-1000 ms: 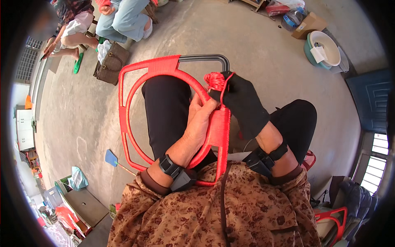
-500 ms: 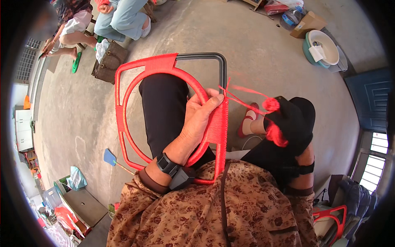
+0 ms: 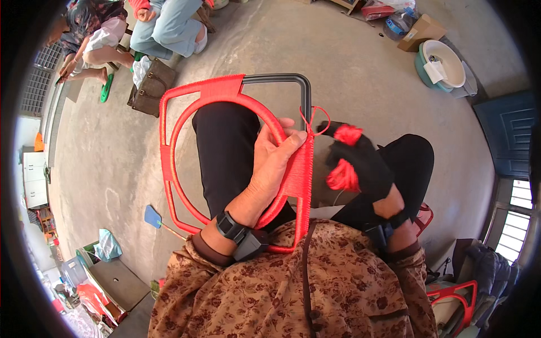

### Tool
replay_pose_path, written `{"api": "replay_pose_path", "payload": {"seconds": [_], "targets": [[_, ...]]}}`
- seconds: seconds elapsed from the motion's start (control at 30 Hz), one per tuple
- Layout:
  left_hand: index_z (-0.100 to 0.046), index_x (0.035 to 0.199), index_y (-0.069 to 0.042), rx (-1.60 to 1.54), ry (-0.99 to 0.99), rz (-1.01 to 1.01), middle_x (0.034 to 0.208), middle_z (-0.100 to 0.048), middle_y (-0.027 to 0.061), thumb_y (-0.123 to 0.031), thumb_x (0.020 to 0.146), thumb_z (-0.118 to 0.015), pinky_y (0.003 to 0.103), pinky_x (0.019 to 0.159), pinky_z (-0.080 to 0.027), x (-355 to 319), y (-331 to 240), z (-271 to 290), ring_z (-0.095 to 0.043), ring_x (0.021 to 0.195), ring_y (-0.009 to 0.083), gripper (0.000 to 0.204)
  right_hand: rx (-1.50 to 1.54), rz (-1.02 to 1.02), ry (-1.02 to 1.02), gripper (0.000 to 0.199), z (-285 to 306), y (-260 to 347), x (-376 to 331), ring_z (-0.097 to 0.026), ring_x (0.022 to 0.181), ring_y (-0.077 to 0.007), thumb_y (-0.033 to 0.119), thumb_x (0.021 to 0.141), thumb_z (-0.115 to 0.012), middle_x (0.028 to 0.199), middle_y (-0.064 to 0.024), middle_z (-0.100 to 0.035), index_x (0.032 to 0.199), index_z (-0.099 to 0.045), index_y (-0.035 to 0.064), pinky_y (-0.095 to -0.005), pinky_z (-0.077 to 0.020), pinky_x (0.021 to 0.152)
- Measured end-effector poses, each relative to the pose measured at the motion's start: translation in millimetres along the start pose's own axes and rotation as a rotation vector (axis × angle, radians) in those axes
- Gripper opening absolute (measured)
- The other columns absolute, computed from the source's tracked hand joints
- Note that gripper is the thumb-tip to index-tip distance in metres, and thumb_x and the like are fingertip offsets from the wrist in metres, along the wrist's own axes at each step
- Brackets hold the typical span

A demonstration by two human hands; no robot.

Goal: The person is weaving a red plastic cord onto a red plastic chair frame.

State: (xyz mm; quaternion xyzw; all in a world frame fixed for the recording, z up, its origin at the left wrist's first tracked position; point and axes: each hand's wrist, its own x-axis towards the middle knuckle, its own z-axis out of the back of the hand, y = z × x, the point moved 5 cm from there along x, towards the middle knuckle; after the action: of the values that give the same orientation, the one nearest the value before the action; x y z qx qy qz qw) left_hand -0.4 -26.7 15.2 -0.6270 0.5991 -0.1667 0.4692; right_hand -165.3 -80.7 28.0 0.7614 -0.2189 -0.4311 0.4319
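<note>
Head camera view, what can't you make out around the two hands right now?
All in the head view:
1. Bare left hand: part of the grip is hidden behind the black angular frame wrapped in red cord.
2. Bundled glossy red cord: partly covered by the black-gloved right hand; whether one bundle or two, I can't tell.
3. Right fingers: blurred.
4. Frame's lower edge: partly covered by the left forearm.

From afar I saw what seemed a home: concrete floor (image 3: 360, 62), stacked basins (image 3: 453, 66), blue panelled door (image 3: 505, 132), white cabinet (image 3: 34, 169).
</note>
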Motion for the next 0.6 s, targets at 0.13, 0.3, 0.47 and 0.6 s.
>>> {"api": "replay_pose_path", "payload": {"seconds": [0.13,0.3,0.47,0.6], "targets": [[-0.045,0.112,-0.003,-0.009,-0.003,-0.010,0.087,-0.058,0.0056,-0.008,0.082,-0.067,0.027,0.067,-0.052,1.4,-0.6,3.6,-0.062,0.077,0.0143,0.038,-0.023,0.059,0.032,0.023,-26.3,0.9,12.7,-0.062,0.077,-0.0101,0.014,0.087,-0.062,0.089,-0.0047,-0.065,0.105,-0.061,-0.0009,-0.0262,-0.0499,0.069],[-0.045,0.113,-0.003,-0.052,0.003,-0.006,0.086,-0.057,0.0045,-0.008,0.083,-0.067,0.027,0.066,-0.052,3.4,0.5,5.7,-0.061,0.076,0.0136,0.038,-0.359,0.047,0.051,0.018,-17.0,10.7,16.1,-0.058,0.067,-0.0087,0.016,0.084,-0.066,0.075,-0.0026,-0.063,0.091,-0.061,0.0002,-0.0259,-0.0477,0.064],[-0.045,0.115,-0.002,-0.045,-0.026,-0.062,0.086,-0.058,0.0041,-0.008,0.083,-0.067,0.026,0.068,-0.052,4.3,-5.0,6.3,-0.061,0.077,0.0131,0.039,-0.607,0.068,0.127,0.017,-4.6,10.8,5.2,-0.051,0.060,-0.0063,0.017,0.083,-0.067,0.067,-0.0006,-0.058,0.083,-0.060,0.0019,-0.0250,-0.0443,0.059],[-0.046,0.118,-0.003,-0.039,0.017,-0.057,0.092,-0.062,0.0057,-0.007,0.084,-0.066,0.026,0.070,-0.052,3.3,-7.3,3.6,-0.062,0.083,0.0134,0.040,-0.547,-0.083,0.155,0.018,10.5,-3.5,-9.3,-0.048,0.058,-0.0063,0.017,0.083,-0.068,0.063,0.0005,-0.055,0.078,-0.058,0.0025,-0.0250,-0.0428,0.057]]}}
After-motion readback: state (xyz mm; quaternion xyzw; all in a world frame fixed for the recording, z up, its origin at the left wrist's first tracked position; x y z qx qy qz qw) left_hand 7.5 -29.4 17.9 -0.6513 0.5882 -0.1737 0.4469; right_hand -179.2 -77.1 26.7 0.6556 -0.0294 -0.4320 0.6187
